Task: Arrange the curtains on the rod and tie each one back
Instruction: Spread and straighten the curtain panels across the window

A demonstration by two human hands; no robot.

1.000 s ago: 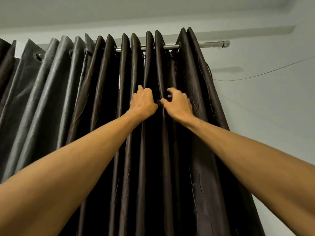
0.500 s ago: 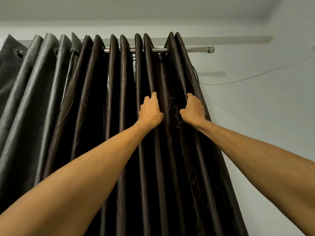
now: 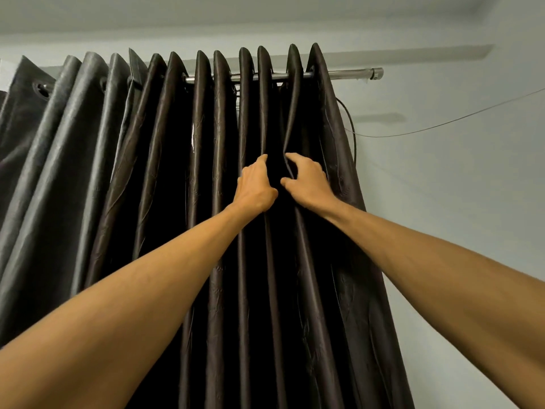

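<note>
A dark brown eyelet curtain (image 3: 212,231) hangs in tight upright folds from a silver rod (image 3: 348,74) high on the wall. A grey curtain (image 3: 59,160) hangs on the same rod to its left. Both my arms reach up to the brown curtain's right part. My left hand (image 3: 255,187) presses into one fold with its fingers hidden in the cloth. My right hand (image 3: 306,181) curls its fingers and thumb around the neighbouring fold just to the right. The two hands are almost touching.
The rod's bare end with its cap (image 3: 376,73) sticks out to the right of the curtains. A thin wire (image 3: 442,124) runs across the pale wall from behind the curtain's edge. The ceiling is close above the folds.
My hands were spread about one fold apart half a second ago; they have come together on adjacent folds. The view has shifted so the curtains sit further right.
</note>
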